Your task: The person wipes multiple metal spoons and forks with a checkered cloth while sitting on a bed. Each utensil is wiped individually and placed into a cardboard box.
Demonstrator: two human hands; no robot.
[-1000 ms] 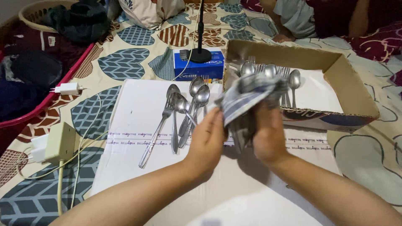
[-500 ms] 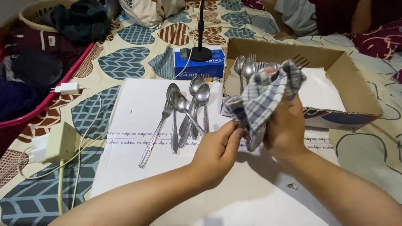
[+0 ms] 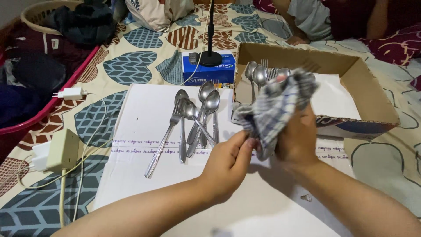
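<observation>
Both hands meet over the white board (image 3: 144, 114) that lies on the patterned bed (image 3: 131, 66), working a checked cloth (image 3: 274, 109). The right hand (image 3: 298, 136) is clenched around the cloth, which bunches over its fingers and rises in front of the cardboard box (image 3: 372, 96). The left hand (image 3: 228, 160) pinches the cloth's lower edge between thumb and fingertips; whether a piece of cutlery sits inside the folds cannot be told. Against the frame 0.5 s ago, the cloth is blurred and more crumpled, its top corner lower and rounder, and the right hand has shifted slightly down and left, while the left hand stays in almost the same spot. 1 s ago the cloth was held lower, with the left hand open beside it rather than pinching. The spoons (image 3: 199, 114) and a fork lie in a loose pile on the board, left of the hands, unchanged across all 3 frames. More cutlery (image 3: 258, 72) stands in the box's near left corner, partly hidden behind the cloth. A blue box (image 3: 208, 72) with a black stand (image 3: 210, 55) on it sits behind the board. A charger (image 3: 70, 93) and a beige adapter (image 3: 63, 149) with cables lie on the bed to the left, near a red basket (image 3: 52, 101) of clothes. Another person's sleeve (image 3: 311, 17) shows at the top.
</observation>
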